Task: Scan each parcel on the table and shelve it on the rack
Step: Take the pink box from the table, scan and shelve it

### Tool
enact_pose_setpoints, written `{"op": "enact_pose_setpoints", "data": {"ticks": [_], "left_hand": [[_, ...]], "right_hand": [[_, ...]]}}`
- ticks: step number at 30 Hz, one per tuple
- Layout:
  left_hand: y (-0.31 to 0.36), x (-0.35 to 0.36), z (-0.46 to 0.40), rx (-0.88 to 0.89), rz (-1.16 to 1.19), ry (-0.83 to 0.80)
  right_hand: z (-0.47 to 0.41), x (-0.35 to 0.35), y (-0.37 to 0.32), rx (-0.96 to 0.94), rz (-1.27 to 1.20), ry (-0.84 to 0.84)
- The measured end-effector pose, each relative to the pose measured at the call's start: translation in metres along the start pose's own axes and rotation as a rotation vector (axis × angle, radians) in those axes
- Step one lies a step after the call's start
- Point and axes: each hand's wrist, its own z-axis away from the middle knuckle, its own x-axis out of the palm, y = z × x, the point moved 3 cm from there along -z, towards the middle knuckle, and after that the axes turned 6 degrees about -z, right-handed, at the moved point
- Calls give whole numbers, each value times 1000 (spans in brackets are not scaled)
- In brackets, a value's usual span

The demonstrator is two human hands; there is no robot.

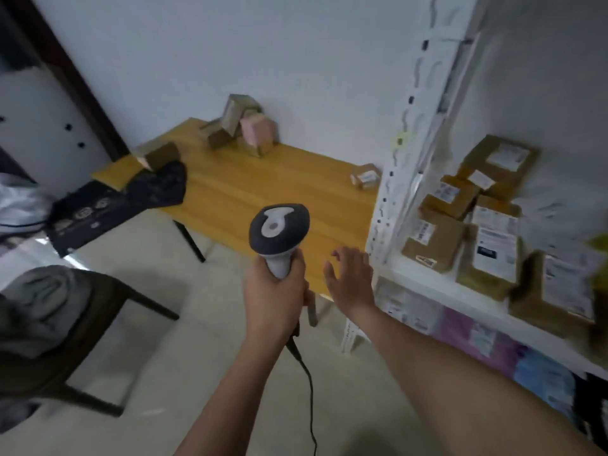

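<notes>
Brown cardboard parcels with white labels (460, 225) already crowd the white metal rack (424, 133) on your right, so a good share of the shelving looks done, though the blur hides how many are there. On the yellow wooden worktop (263, 192) several parcels are left: a small taped box with a white label (365, 176) near the rack's post, a leaning pile of brown and pink boxes (245, 126) against the wall at the far edge, and one brown box (158, 154) at the left end, touching a dark patterned cloth (158, 185).

Your left hand (276, 291) grips the handle of the dark grey and white corded barcode scanner (279, 230), fingers curled round it, head pointing towards the worktop. Your right hand (350, 276) hovers over the near edge of the worktop beside the rack post, fingers spread and holding nothing.

You look to be between parcels; the small labelled box lies nearest your free hand and seems the likely next one to scan and shelve
</notes>
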Motion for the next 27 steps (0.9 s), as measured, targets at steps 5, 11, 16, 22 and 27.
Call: {"op": "enact_pose_setpoints", "data": {"ticks": [5,11,16,22,27], "left_hand": [[-30,-72,-75,-92,71,173],[-61,-109,-187,-123,84,252],[-82,-108,-321,-129,50,195],[-92,-105,-473,-203,33,141],[-102,-97,-562,-190,22,99]], "right_hand": [[-71,79,-72,-51,-7,-111],[-185,170,-120,-37,1,-145],[-330,248,-138,17,23,-176],[-498,310,-144,61,227,-280],[-615,352,-141,43,303,-283]]}}
